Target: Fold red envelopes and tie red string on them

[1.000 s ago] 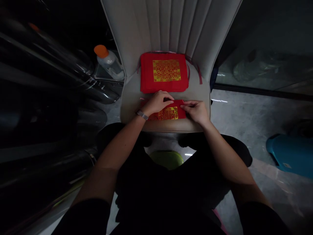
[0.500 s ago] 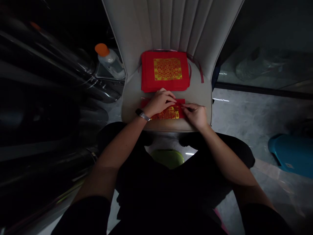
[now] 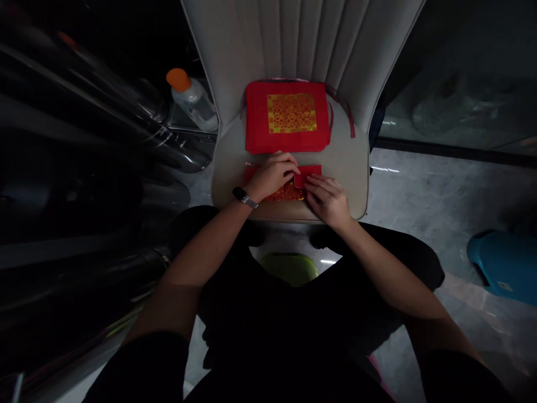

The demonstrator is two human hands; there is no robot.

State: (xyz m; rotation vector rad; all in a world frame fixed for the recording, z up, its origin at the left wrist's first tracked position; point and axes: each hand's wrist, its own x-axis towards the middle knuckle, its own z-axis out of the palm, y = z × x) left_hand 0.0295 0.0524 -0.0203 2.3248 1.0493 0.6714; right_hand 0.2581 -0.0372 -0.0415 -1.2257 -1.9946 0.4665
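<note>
A red gold-printed paper piece (image 3: 312,169) lies near the front edge of the chair seat. Its right end is folded over to the left, showing plain red over the gold print. My left hand (image 3: 274,174), with a watch on the wrist, rests on its middle, fingers curled and fingertips at the fold's edge. My right hand (image 3: 329,198) presses the folded part with bent fingers close together. Both hands cover much of the paper. Behind them is a stack of red bags (image 3: 257,117) with a gold square print on top and dark red ribbons at the sides.
The grey chair (image 3: 348,168) has a tall ribbed back. To its left stands a clear bottom-heavy bottle (image 3: 195,103) with an orange cap. A blue plastic object (image 3: 503,266) is on the floor at right, and a green one (image 3: 291,268) lies below the seat.
My right hand has folded the right end of the paper over to the left and now presses on it. My left hand stays on the paper. The view has shifted slightly.
</note>
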